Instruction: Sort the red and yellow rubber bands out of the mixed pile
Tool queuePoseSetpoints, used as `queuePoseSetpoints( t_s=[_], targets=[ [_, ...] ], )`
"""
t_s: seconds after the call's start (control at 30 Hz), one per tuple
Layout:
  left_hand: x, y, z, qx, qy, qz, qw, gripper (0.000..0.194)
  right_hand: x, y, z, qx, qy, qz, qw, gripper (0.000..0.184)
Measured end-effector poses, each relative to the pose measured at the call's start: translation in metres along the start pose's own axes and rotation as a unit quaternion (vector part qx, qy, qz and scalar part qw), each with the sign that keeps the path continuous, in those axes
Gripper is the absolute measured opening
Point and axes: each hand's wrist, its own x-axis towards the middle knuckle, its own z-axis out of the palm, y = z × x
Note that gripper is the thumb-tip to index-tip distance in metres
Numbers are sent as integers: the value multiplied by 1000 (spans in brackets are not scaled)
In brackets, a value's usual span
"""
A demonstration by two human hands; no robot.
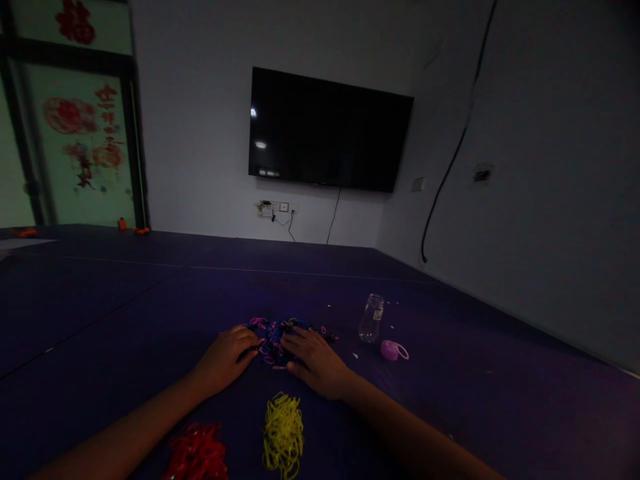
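My left hand (227, 357) and my right hand (315, 360) rest on a dark purple table (125, 313), fingers reaching into a mixed heap of pink, blue and dark rubber bands (273, 333) between them. The fingertips of both hands touch the heap; whether either pinches a band is unclear in the dim light. Nearer to me lie a pile of yellow rubber bands (283, 433) and a pile of red rubber bands (197, 453).
A clear empty bottle (371, 318) stands right of the heap, with its pink lid (393, 350) lying beside it. A dark wall-mounted screen (327, 130) hangs on the white wall behind. Windows with red decorations (80, 133) are at far left.
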Motion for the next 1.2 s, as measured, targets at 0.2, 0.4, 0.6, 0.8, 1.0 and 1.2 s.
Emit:
queuePoseSetpoints(
  t_s=[0.2, 0.4, 0.6, 0.8, 1.0, 1.2],
  targets=[
    [0, -1, 1, 3, -7, -1, 1000, 18, 3, 3, 3, -22, 87, 55, 994, 34],
    [1, 0, -1, -4, -1, 4, 1000, 18, 3, 5, 6, -75, 175, 95, 977, 43],
    [1, 1, 0, -26, 4, 13, 1000, 16, 1, -12, 9, -60, 105, -72, 990, 37],
    [-2, -2, 3, -15, 9, 3, 1000, 18, -1, -30, 1, 14, 0, -149, 989, 38],
    [-1, 1, -1, -18, -12, 3, 1000, 19, -2, -25, 3, 9, 77, -59, 995, 34],
    [0, 4, -3, -15, -24, -5, 1000, 21, 2, -20, 7, -96, 131, 127, 978, 41]
  ],
)
